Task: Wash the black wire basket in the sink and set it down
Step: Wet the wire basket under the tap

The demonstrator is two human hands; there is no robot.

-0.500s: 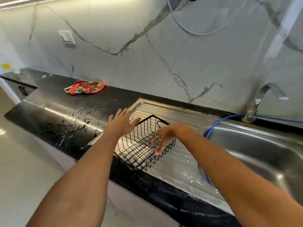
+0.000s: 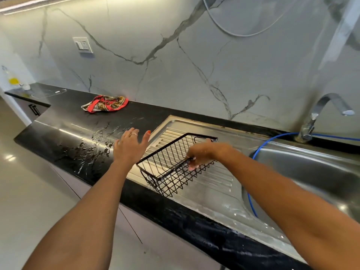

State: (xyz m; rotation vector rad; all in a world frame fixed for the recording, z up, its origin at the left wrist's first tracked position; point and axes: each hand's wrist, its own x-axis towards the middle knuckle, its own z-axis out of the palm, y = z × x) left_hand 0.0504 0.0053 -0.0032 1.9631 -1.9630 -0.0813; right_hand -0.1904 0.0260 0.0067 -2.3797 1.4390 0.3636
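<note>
Head view shows the right hand (image 2: pixel 200 153) gripping the black wire basket's (image 2: pixel 173 164) near rim to steady it on the ribbed steel drainboard (image 2: pixel 214 182), while the left hand (image 2: pixel 129 147) hovers beside it, fingers spread.

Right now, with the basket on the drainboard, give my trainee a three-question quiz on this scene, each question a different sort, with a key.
1. True or false: the black wire basket sits inside the sink basin.
2. Which hand grips the basket's rim? A) left hand B) right hand C) both
3. Fill in: the blue hose runs from near the ____ down into the basin.

Key:
1. False: it rests on the ribbed drainboard, left of the basin.
2. B: the left hand is spread open beside it.
3. Faucet.
</note>
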